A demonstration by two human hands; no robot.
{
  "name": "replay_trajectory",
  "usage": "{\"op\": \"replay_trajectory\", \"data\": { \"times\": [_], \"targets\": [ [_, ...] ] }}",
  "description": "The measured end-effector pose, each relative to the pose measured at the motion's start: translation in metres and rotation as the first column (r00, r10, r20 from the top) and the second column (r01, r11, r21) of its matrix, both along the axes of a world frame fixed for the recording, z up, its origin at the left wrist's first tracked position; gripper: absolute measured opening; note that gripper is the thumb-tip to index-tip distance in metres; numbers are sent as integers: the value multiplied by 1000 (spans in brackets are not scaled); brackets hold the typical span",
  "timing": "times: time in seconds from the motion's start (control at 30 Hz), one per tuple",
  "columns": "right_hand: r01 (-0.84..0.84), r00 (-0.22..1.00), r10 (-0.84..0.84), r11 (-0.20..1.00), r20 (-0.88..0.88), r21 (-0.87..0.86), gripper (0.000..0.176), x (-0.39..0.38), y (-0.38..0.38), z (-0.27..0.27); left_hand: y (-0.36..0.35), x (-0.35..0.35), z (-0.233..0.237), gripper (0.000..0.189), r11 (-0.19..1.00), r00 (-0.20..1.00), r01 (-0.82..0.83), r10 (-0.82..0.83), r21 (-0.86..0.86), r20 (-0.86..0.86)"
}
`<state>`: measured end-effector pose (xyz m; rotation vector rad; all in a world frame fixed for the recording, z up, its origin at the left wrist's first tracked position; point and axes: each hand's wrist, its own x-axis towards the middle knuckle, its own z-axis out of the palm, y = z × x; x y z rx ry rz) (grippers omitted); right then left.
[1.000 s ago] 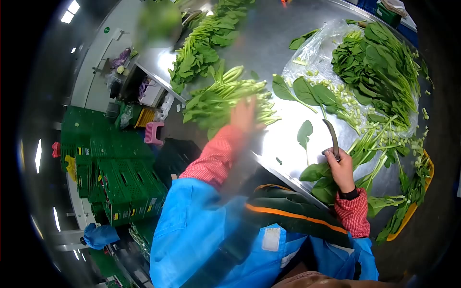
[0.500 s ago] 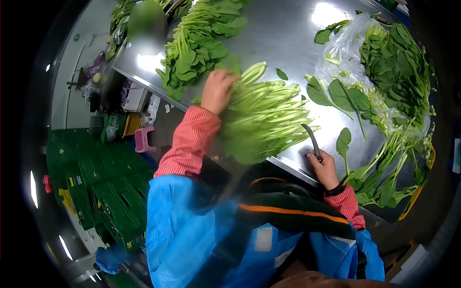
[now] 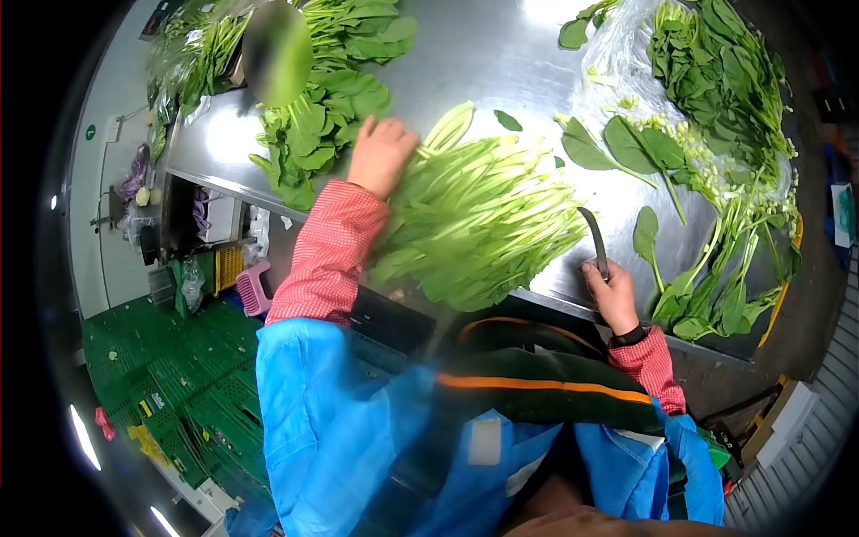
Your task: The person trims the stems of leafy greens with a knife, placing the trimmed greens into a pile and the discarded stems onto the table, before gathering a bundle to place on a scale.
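Observation:
My left hand (image 3: 383,157) is at the upper left edge of a large pile of pale-stemmed greens (image 3: 492,215), its fingers apart and nothing seen in its grip. My right hand (image 3: 612,293) is closed round the handle of a small curved knife (image 3: 597,238), its dark blade pointing up beside the stem ends on the pile's right. A leafy bunch (image 3: 313,130) lies just beyond my left hand. Loose leaves (image 3: 643,152) rest on the metal table (image 3: 474,54) to the right of the pile.
At the right, more greens (image 3: 716,80) and cut stem pieces lie by a clear plastic bag (image 3: 617,63). Long leafy stalks (image 3: 729,277) reach the table's right corner. Green crates (image 3: 179,376) and a pink stool (image 3: 253,288) stand below left.
The view has shifted, and the table's contents appear a little further left and up. My left hand's fingers have spread at the pile's edge. My right hand still holds the knife.

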<state>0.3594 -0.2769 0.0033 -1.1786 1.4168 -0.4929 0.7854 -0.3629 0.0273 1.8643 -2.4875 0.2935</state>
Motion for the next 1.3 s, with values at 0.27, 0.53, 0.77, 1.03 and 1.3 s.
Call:
{"op": "replay_trajectory", "data": {
  "times": [0.27, 0.53, 0.77, 1.03, 1.3],
  "targets": [
    [-20, 998, 16, 998, 55, 64, 18, 9, -3, -13, 8, -6, 22, 36, 845, 674, -297, 515, 445, -529],
    [-95, 991, 86, 991, 100, 91, 19, -1, -13, -30, 21, -43, -5, 40, 931, 826, -359, 347, 59, -444],
    [-132, 983, 119, 988, 142, 85, 22, -3, -25, -25, 35, -73, -7, 20, 923, 783, -331, 385, 197, -489],
    [-172, 980, 168, 985, 102, 28, 24, -6, -34, -21, 23, -73, -54, 22, 735, 129, -360, 649, 575, -749],
    [-173, 970, 193, 975, 149, -138, 19, -2, -43, -27, 26, -73, -34, 14, 598, -363, -145, 709, 788, -605]
  ]
}}
